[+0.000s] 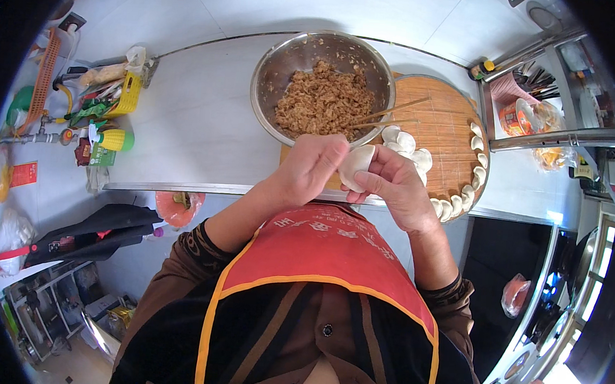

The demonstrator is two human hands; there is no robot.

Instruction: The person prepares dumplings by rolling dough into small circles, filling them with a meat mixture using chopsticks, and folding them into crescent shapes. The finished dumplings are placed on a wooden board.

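Just in front of the apron, my right hand (400,184) pinches a round dough wrapper (355,169), its thumb pressed on the near face. My left hand (309,168) is close against the wrapper's left edge, fingers curled; whether it grips the dough is hidden. Beyond both hands stands a steel bowl (263,91) of brown minced filling (321,98). A pair of chopsticks (397,109) leans out over its right rim. To the right, a round bamboo tray (438,121) carries overlapping wrappers (406,142) on its left side and a curved row of folded dumplings (467,196) along its right rim.
The white countertop (196,116) ends at a metal front edge (181,188). At the left are a yellow basket (128,95) and a spray bottle (112,139). A metal rack (559,137) borders the right side. A pink bag-lined bin (180,208) hangs below the edge.
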